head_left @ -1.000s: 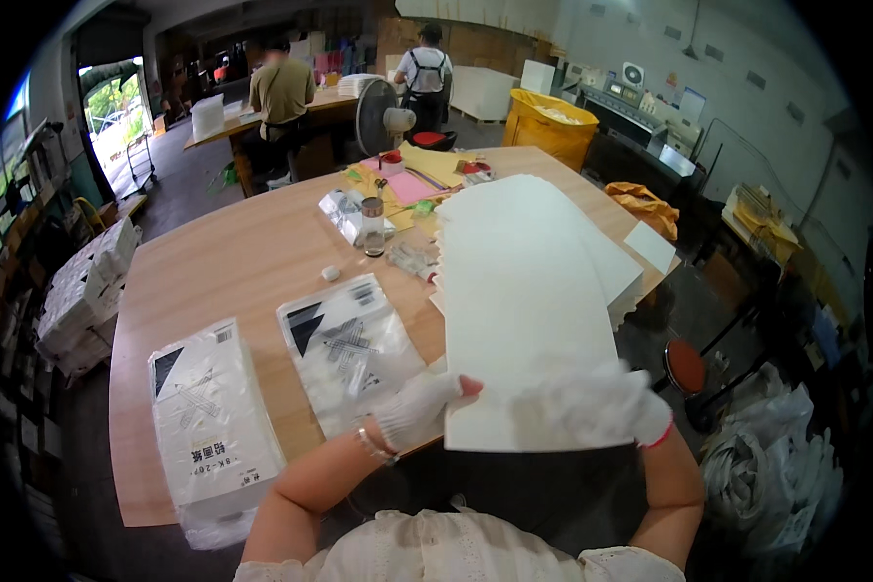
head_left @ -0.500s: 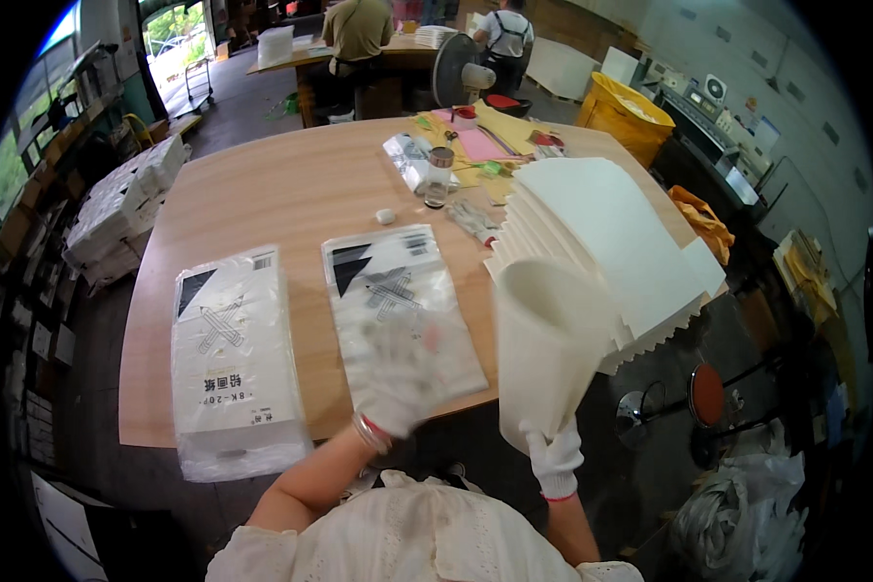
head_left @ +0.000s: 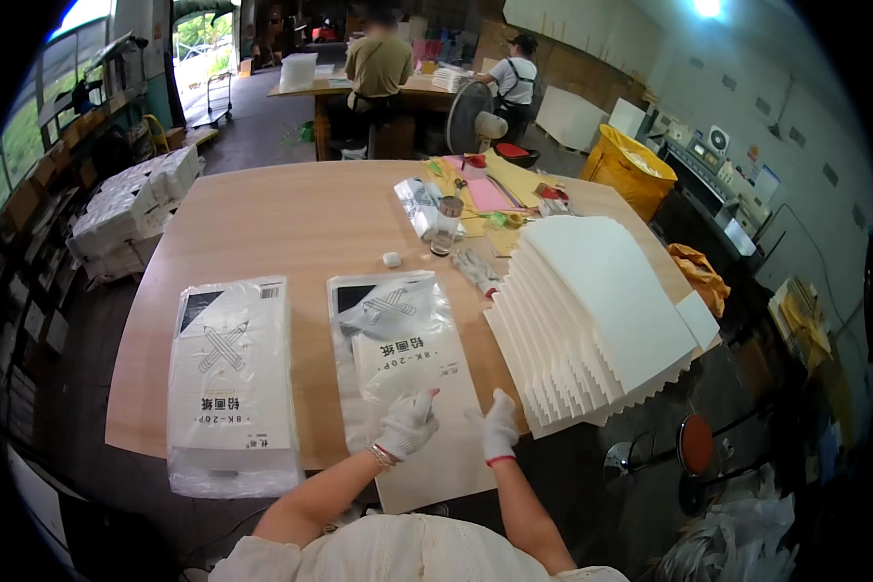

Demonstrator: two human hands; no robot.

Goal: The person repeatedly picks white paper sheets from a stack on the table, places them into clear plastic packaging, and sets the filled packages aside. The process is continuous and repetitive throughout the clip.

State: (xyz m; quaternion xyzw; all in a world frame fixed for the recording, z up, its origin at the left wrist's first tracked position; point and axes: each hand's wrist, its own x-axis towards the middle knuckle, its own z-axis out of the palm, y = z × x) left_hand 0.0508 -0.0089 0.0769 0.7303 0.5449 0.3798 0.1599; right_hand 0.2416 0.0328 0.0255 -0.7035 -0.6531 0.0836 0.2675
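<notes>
Both my hands wear white knit gloves. My left hand (head_left: 408, 427) is closed at the open near end of a clear printed plastic bag (head_left: 347, 335), seemingly pinching its edge. White drawing paper (head_left: 432, 493) lies partly inside that bag, its near end jutting over the table edge. Beside the paper's right edge, my right hand (head_left: 498, 430) has its thumb apart from the fingers, with nothing visible in it; whether it touches the paper is unclear. To the left lies a pile of filled printed bags (head_left: 228, 388). A fanned stack of white paper (head_left: 601, 291) stands on the right.
Farther back on the table (head_left: 262, 223) are a glass jar (head_left: 445, 226), a spare glove (head_left: 476, 272), a small white lump (head_left: 391, 260), a plastic-wrapped packet (head_left: 418, 206) and coloured papers. A fan (head_left: 470, 116) and two people are beyond. A round stool (head_left: 695, 444) stands right.
The paper that my right hand held curled upright now lies flat, partly in the bag. My right hand has let go and moved left; the left has moved nearer the bag's open end.
</notes>
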